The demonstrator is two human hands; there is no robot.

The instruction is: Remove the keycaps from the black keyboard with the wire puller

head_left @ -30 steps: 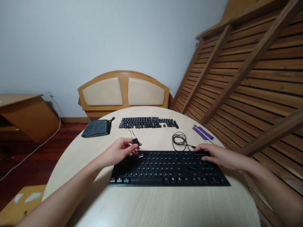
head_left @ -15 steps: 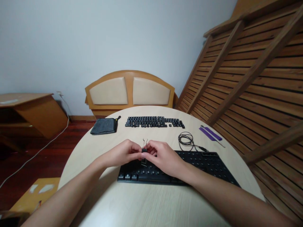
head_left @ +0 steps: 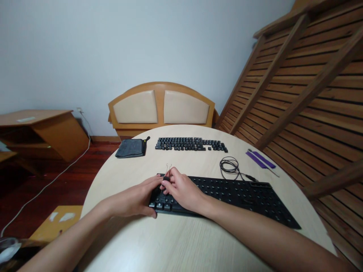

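Note:
A wire keycap puller (head_left: 166,178) with a black middle is pinched in the fingers of my right hand (head_left: 181,190). Its thin wire ends stick up above the fingers, and another wire points down at the left end of the black keyboard (head_left: 229,192). Whether that lower wire touches a key is too small to tell. My left hand (head_left: 140,196) grips the keyboard's left end, thumb at the front edge and fingers reaching over toward the back. Most of the keyboard shows bare switch posts, while several keycaps (head_left: 159,206) sit at its front left corner.
Loose black keycaps (head_left: 181,144) lie in keyboard order at the back of the round table (head_left: 198,241). A dark zip pouch (head_left: 130,148) is at back left. The coiled cable (head_left: 229,166) and purple strips (head_left: 259,158) with a thin metal tool lie at right.
My left hand has let go of the keycap puller and moved down onto the keyboard's left end. My right hand now holds the puller alone, slightly farther left over the keys. The view has shifted.

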